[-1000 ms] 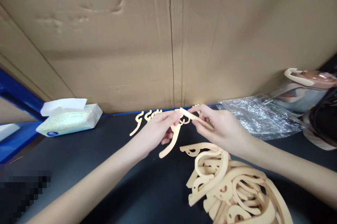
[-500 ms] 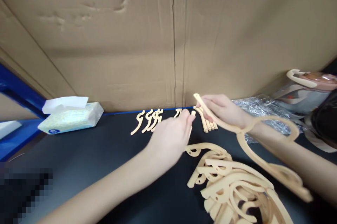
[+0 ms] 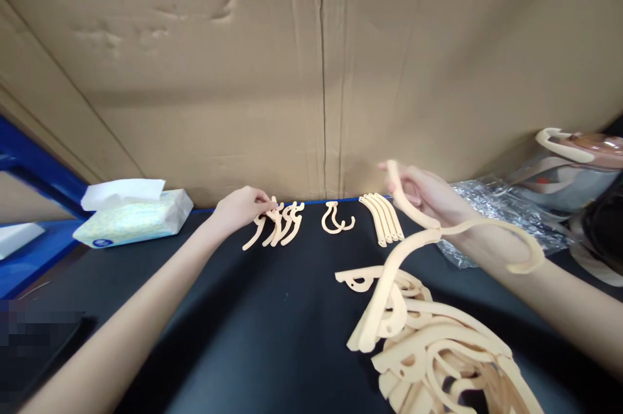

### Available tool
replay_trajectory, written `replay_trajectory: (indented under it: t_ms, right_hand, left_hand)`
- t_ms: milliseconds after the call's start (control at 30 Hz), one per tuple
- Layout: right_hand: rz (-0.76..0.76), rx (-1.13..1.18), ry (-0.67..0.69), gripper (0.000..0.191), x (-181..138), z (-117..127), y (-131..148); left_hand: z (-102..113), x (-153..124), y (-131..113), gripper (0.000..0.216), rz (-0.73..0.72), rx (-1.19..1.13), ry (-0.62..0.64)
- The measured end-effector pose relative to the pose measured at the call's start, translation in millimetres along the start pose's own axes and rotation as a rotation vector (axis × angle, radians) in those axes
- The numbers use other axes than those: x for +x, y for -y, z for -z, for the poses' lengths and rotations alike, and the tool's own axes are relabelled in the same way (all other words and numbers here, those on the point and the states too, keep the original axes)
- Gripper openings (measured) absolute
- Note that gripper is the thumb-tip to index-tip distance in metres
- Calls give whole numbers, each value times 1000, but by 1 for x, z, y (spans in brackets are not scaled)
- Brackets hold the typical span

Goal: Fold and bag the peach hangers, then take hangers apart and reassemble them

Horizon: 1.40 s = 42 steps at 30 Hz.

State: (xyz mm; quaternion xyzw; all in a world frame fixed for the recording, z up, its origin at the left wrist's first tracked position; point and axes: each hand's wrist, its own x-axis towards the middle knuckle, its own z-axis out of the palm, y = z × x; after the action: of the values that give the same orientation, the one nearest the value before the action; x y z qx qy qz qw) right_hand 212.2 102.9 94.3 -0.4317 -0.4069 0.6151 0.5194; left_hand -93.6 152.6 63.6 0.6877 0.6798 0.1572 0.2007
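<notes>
My right hand (image 3: 418,190) grips a beige folding clothes hanger (image 3: 409,252) by one arm, near the back. The hanger's hook (image 3: 528,252) points right across my forearm, and its other arm hangs over a heap of beige hangers (image 3: 448,349). At the back left, my left hand (image 3: 246,207) pinches the top end of a curved beige hanger piece (image 3: 277,226). This piece is among a short row of similar curved pieces (image 3: 294,226).
Two hook-shaped pieces (image 3: 333,222) and a row of arm pieces (image 3: 384,219) lie at the back. A tissue pack (image 3: 134,213) stands left, with clear plastic wrap (image 3: 511,213) and a bottle (image 3: 559,174) on the right. Cardboard (image 3: 219,76) forms the back wall.
My left hand has moved from the middle to the row of curved pieces at the left. My right hand has shifted slightly right and up, and the hanger has swung round.
</notes>
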Motion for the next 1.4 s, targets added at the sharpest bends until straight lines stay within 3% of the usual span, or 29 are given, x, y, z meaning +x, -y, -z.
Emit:
replay_trajectory:
  t_ms: [100, 167, 233, 267, 300, 333, 433, 600, 767, 900, 967, 1067, 1233, 1300, 1400]
  right_hand:
    - [-4, 17, -38, 20, 0, -4, -4]
    - [59, 46, -76, 16, 0, -5, -8]
    - [214, 73, -137, 17, -1, -4, -13]
    - [297, 77, -166, 20, 0, -3, -16]
    - [365, 71, -185, 21, 0, -2, -18]
    - [413, 53, -190, 21, 0, 0, -19]
    - [484, -88, -174, 22, 5, 6, -21]
    - [656, -657, -63, 23, 12, 18, -17]
    - [872, -1477, 40, 19, 4, 19, -20]
    - [1038, -1760, 45, 25, -2, 13, -29]
    - [1007, -1812, 72, 25, -4, 11, -32]
    - [857, -1828, 147, 24, -6, 9, -31]
    - [536, -1572, 305, 29, -1, 13, -18]
    - [426, -1557, 262, 31, 7, 20, -12]
    - [286, -1705, 57, 31, 20, 33, -10]
  left_hand:
    - [-1, -9, -12, 42, -11, -63, -85]
    - [-5, -21, -28, 57, -57, -158, -28]
    - [-12, -36, -46, 77, -132, -332, 187]
    - [-17, -43, -54, 82, -171, -568, 426]
    - [-22, -50, -62, 77, -191, -757, 582]
    - [-27, -55, -68, 62, -199, -895, 646]
    - [-37, -63, -80, 26, -147, -1124, 588]
    - [-36, -61, -82, 13, -27, -1261, 508]
    - [-37, -63, -80, 16, 53, -1325, 622]
    - [-39, -68, -83, 17, 84, -1348, 738]
    - [-38, -69, -84, 17, 89, -1327, 802]
    - [-36, -70, -83, 15, 61, -1217, 803]
    - [-37, -75, -83, 18, -75, -795, 613]
    - [-39, -78, -83, 18, -142, -614, 513]
    - [-42, -79, -82, 30, -171, -548, 447]
